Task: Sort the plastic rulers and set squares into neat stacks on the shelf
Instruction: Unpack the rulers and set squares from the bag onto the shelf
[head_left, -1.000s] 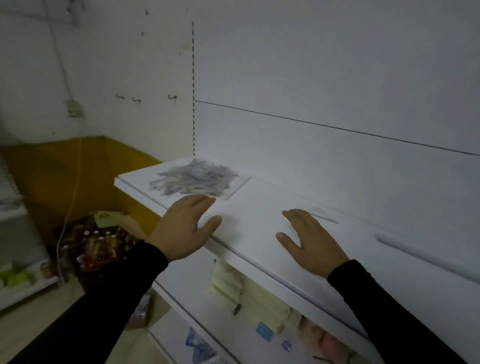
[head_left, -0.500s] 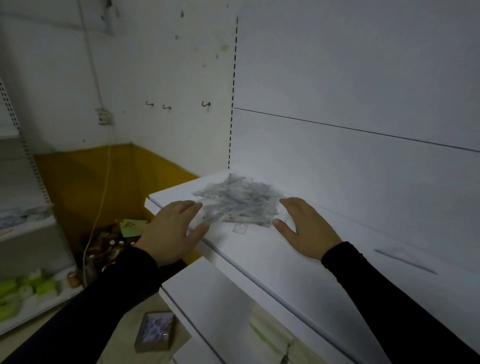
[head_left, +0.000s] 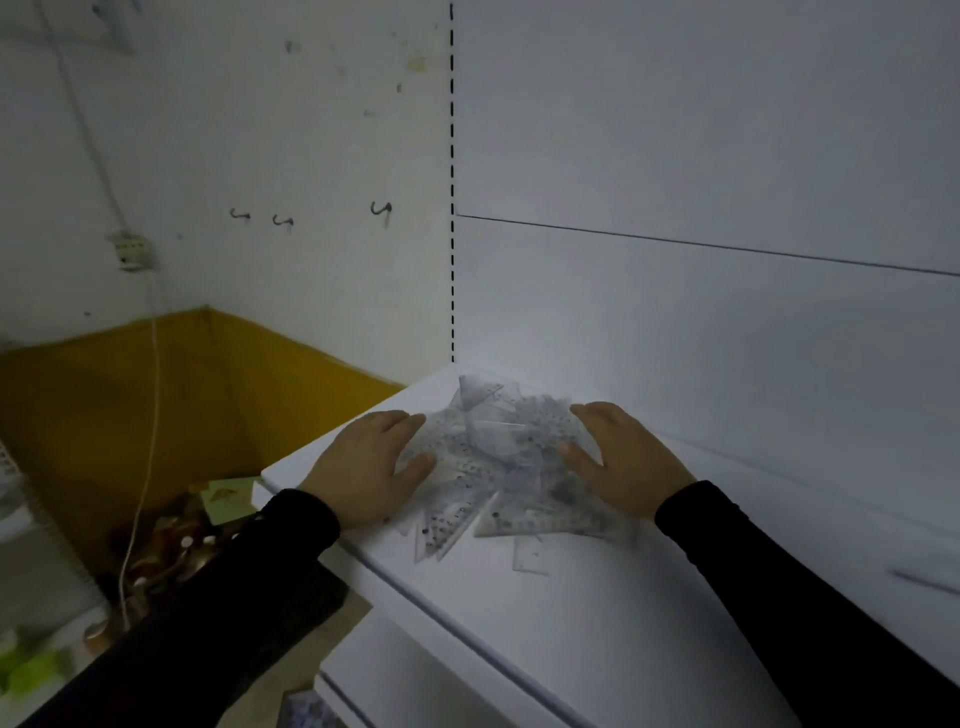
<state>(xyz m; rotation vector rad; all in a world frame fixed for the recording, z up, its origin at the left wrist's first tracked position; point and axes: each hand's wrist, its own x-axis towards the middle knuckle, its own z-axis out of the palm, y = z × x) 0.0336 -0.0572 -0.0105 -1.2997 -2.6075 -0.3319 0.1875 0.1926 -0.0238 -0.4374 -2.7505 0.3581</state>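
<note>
A loose heap of clear plastic rulers and set squares (head_left: 493, 457) lies on the white shelf (head_left: 597, 623) near its left end, against the back panel. My left hand (head_left: 369, 462) lies flat at the heap's left side, fingers straight and touching the outer pieces. My right hand (head_left: 623, 457) lies flat on the heap's right side, its fingers over several pieces. A few set squares (head_left: 530, 525) stick out toward the shelf's front. One single clear ruler (head_left: 924, 582) lies apart at the far right of the shelf.
A lower white shelf (head_left: 395, 675) juts out beneath. On the floor at the left lie a green box (head_left: 228, 496) and a cluster of bottles (head_left: 171, 551), with a white cord (head_left: 145, 441) hanging down the wall. Hooks (head_left: 382, 210) stick out of the wall.
Both hands have slid left along the shelf and closed in on the heap from either side; the pieces are bunched closer together than a second ago.
</note>
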